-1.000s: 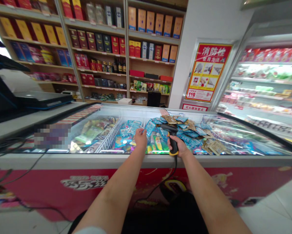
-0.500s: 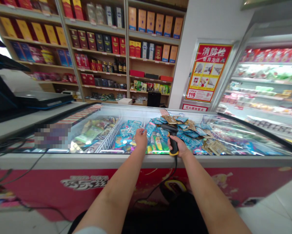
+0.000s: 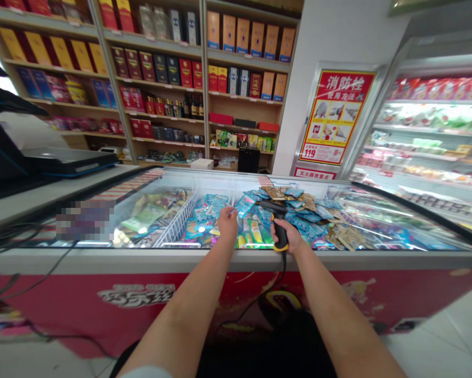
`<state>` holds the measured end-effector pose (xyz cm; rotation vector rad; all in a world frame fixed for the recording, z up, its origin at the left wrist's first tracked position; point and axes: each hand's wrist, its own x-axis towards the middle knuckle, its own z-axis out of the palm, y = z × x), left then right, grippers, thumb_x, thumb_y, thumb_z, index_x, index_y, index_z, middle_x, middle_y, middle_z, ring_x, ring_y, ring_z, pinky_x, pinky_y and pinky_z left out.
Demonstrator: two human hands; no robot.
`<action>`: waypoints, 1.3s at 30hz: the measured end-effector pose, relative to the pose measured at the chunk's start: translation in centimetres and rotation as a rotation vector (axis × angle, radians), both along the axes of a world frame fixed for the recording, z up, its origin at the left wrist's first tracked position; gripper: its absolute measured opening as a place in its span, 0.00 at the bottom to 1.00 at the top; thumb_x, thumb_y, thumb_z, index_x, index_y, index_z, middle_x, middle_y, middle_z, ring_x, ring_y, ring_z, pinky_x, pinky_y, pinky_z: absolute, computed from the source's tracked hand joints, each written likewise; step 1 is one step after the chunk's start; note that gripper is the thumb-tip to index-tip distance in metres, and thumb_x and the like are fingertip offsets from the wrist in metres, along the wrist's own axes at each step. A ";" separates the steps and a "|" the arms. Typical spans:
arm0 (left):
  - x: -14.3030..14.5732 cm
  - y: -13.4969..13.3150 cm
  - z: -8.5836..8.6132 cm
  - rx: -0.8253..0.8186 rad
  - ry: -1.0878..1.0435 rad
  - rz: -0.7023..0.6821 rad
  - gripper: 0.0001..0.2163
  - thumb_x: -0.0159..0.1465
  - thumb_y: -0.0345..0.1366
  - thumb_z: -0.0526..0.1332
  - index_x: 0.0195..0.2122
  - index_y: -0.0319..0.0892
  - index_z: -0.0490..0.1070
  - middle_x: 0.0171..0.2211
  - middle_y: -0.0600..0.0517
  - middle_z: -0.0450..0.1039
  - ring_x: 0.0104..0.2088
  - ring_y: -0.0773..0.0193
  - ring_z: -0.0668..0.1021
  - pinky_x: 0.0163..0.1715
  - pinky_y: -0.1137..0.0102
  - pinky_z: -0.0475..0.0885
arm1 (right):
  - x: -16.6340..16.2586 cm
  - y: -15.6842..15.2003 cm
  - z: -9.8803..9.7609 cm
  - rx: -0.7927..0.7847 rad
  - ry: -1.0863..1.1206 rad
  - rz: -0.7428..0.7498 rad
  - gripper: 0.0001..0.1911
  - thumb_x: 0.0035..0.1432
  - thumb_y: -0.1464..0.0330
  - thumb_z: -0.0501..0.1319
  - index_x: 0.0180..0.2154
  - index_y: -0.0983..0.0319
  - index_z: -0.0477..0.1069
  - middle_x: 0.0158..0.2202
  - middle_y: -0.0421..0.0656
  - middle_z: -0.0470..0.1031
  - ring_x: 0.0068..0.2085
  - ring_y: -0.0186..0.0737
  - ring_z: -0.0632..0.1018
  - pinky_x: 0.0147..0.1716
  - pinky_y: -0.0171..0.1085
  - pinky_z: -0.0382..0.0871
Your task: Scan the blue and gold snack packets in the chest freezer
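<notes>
Freezer: the wide chest (image 3: pixel 141 261) right in front of me, red-fronted with a pale rim; both my hands are over its near side.
Shelves: beyond the freezer, tall wooden shelves (image 3: pixel 236 108) stocked with boxes in red, yellow, blue, black and orange, and some bottles.
Chiller: to my right, a lit chiller (image 3: pixel 428 103) of packaged goods, blurred.
Table: at my far left, a pale table (image 3: pixel 7 212) with a dark machine (image 3: pixel 74 160) on it.
Sign: red and yellow, the sign (image 3: pixel 337 116) is on the wall between shelves and chiller, marked 119.
Pile: blue and brown packs (image 3: pixel 304 210) heaped just past my right hand.
Basket: a white wire basket (image 3: pixel 176 220) inside the freezer, left of my hands.
Right hand: my right hand (image 3: pixel 293 236) is wrapped round the grip of the scanner.
Left hand: my left hand (image 3: pixel 228 219) has its fingertips pinched together on the packet's near edge.
Scanner: black and yellow, the scanner (image 3: pixel 280 231) stands grip down, its cable (image 3: pixel 259 296) hanging over the freezer front.
Packet: the blue packet (image 3: pixel 245 205) is tilted, between my left hand and the scanner's head.
</notes>
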<state>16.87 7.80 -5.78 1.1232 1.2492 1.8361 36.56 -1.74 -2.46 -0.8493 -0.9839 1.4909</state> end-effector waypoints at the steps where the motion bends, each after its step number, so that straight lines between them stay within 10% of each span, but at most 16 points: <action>1: 0.0 0.0 0.0 -0.004 -0.002 -0.003 0.05 0.57 0.35 0.62 0.35 0.43 0.70 0.31 0.52 0.75 0.35 0.62 0.79 0.40 0.65 0.75 | 0.0 0.0 0.0 0.001 0.002 -0.003 0.13 0.48 0.59 0.67 0.29 0.62 0.72 0.19 0.37 0.72 0.15 0.31 0.68 0.13 0.30 0.57; 39: -0.2 -0.6 0.2 -0.020 0.091 0.022 0.07 0.57 0.37 0.62 0.37 0.43 0.73 0.34 0.51 0.77 0.35 0.61 0.79 0.41 0.65 0.74 | -0.3 -0.4 0.4 0.003 -0.009 -0.003 0.12 0.48 0.60 0.67 0.31 0.61 0.71 0.19 0.37 0.72 0.15 0.32 0.68 0.14 0.31 0.55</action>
